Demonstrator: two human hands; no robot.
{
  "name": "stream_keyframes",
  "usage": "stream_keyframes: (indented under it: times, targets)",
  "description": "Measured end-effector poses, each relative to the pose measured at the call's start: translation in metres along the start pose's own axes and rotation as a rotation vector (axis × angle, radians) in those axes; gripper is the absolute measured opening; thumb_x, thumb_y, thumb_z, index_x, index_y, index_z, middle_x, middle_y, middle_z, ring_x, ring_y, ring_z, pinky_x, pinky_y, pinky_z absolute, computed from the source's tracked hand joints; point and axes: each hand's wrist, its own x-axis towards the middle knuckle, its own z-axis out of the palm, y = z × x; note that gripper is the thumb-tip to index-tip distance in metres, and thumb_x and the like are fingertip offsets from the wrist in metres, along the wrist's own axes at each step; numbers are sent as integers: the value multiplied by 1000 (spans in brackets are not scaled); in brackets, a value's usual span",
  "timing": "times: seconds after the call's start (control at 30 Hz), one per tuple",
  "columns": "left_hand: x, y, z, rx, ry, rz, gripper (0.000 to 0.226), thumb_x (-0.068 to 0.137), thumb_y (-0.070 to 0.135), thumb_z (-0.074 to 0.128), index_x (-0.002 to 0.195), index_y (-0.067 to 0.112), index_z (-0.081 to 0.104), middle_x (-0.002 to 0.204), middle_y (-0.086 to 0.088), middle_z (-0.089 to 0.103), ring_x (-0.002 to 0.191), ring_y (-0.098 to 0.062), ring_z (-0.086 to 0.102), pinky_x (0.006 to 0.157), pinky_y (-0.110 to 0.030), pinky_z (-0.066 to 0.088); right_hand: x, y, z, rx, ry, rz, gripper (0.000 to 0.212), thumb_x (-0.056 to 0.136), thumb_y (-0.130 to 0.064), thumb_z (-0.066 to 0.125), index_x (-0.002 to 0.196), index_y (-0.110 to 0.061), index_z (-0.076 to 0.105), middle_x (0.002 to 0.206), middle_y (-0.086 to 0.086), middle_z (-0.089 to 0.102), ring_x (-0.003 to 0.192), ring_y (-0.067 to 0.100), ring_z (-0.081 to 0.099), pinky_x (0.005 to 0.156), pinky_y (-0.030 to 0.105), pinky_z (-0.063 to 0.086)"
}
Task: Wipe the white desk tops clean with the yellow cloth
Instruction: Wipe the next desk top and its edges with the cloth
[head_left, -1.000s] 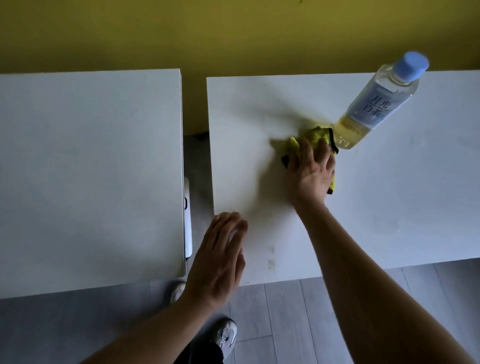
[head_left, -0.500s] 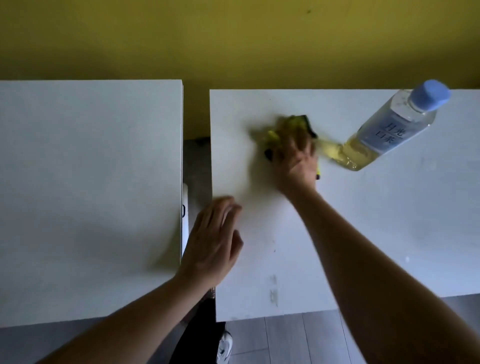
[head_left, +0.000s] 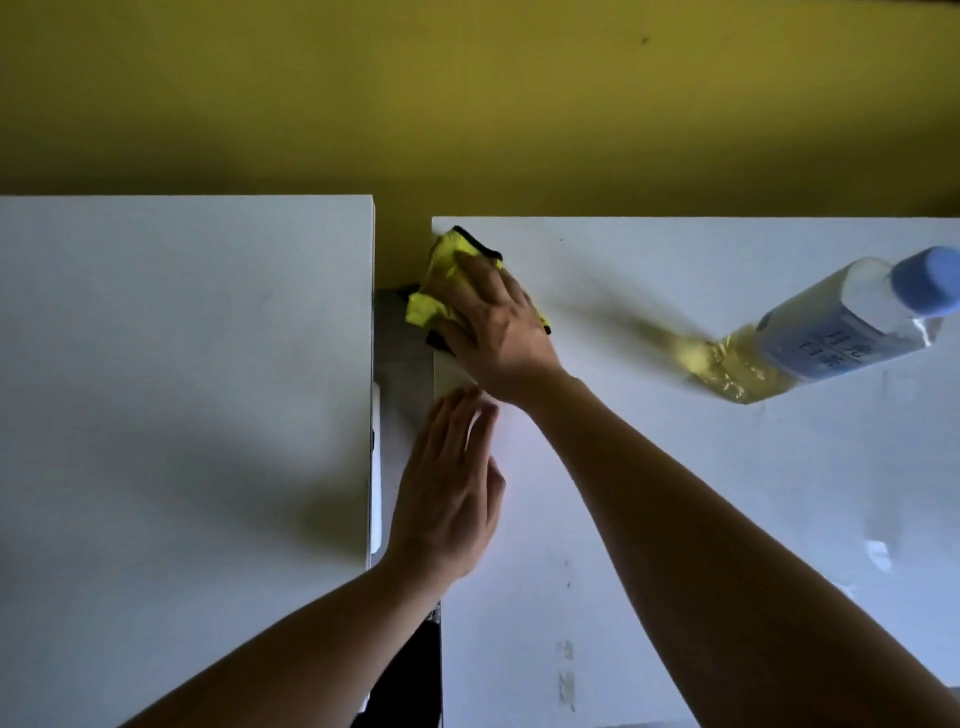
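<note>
Two white desks stand side by side against a yellow wall (head_left: 467, 104), a narrow gap between them. On the right desk (head_left: 701, 519), at its far left corner, the right hand (head_left: 498, 332) lies palm down on the yellow cloth (head_left: 441, 280); its fingers are nearly straight and close together, pressing the cloth flat rather than gripping it. Part of the cloth, with its dark edging, hangs past the desk's left edge into the gap. The left hand (head_left: 447, 499) lies at the same desk's left edge, nearer the person, fingers straight and together, holding nothing; whether it presses on the top cannot be told. A clear bottle (head_left: 841, 327) with a blue cap and yellowish liquid stands on the right desk, well apart from the cloth. Faint marks show near the desk's front edge. The left desk (head_left: 182, 415) bears nothing visible.
</note>
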Motion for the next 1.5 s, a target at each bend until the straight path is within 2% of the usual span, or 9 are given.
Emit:
stream_keyframes:
  times: [0.13, 0.23, 0.3, 0.5, 0.63, 0.93, 1.07, 1.27, 1.5]
  targets:
    - [4, -4, 6, -11, -25, 61, 56, 105, 18, 40, 159, 7, 36, 168, -11, 30, 158, -30, 21, 127, -49, 24, -3, 68, -28, -169, 115, 321, 53, 103, -44, 43, 154, -33, 36, 165, 9, 21, 148, 32, 25, 119, 37, 22]
    - [4, -6, 10, -37, -24, 52, 57, 106, 20, 40, 162, 12, 30, 171, -8, 22, 160, -28, 15, 129, -48, 20, 2, 100, -46, -90, 271, 711, 53, 102, -39, 46, 153, -32, 37, 164, 13, 20, 146, 38, 24, 119, 43, 21]
    - [4, -7, 12, -58, -21, 48, 57, 106, 19, 40, 162, 12, 30, 171, -8, 22, 160, -28, 16, 129, -49, 20, 13, 94, -45, -97, 285, 785, 53, 102, -38, 47, 153, -30, 38, 164, 14, 19, 147, 39, 21, 120, 43, 19]
    - [4, -6, 9, -53, -34, 39, 58, 104, 17, 41, 161, 10, 33, 170, -9, 25, 159, -28, 19, 128, -49, 22, 67, 0, 4, -93, 21, 215, 51, 100, -42, 48, 150, -32, 43, 162, 14, 25, 145, 38, 26, 120, 43, 21]
    - [6, -6, 6, -50, -31, 45, 58, 103, 15, 44, 160, 9, 36, 170, -10, 26, 159, -29, 19, 129, -47, 21, 77, -2, 10, -106, 36, 67, 47, 99, -38, 50, 145, -28, 51, 156, 15, 37, 139, 39, 35, 117, 44, 28]
    - [7, -2, 4, -78, -29, 25, 56, 104, 17, 42, 159, 9, 38, 168, -10, 31, 158, -29, 23, 128, -48, 23, 51, 108, -46, -98, 323, 719, 49, 101, -36, 47, 148, -23, 46, 159, 18, 28, 142, 39, 29, 113, 41, 27]
    - [6, -4, 6, -77, -25, 23, 56, 104, 17, 41, 159, 10, 37, 169, -9, 29, 158, -27, 22, 129, -47, 21, 62, 36, -15, -169, 112, 342, 54, 102, -45, 40, 154, -33, 36, 165, 9, 21, 149, 30, 22, 119, 33, 19]
    - [5, -5, 6, -44, -38, 24, 56, 104, 18, 39, 160, 10, 36, 169, -9, 28, 159, -26, 20, 129, -46, 20, 47, 0, 6, -85, 60, 43, 51, 98, -38, 50, 147, -26, 50, 158, 15, 36, 144, 39, 32, 120, 47, 26]
    - [7, -3, 5, -82, -18, 27, 55, 104, 15, 41, 159, 9, 37, 167, -11, 31, 158, -31, 23, 129, -47, 19, 4, 109, -52, -82, 333, 712, 50, 101, -37, 48, 150, -29, 43, 160, 16, 27, 143, 39, 28, 115, 43, 29]
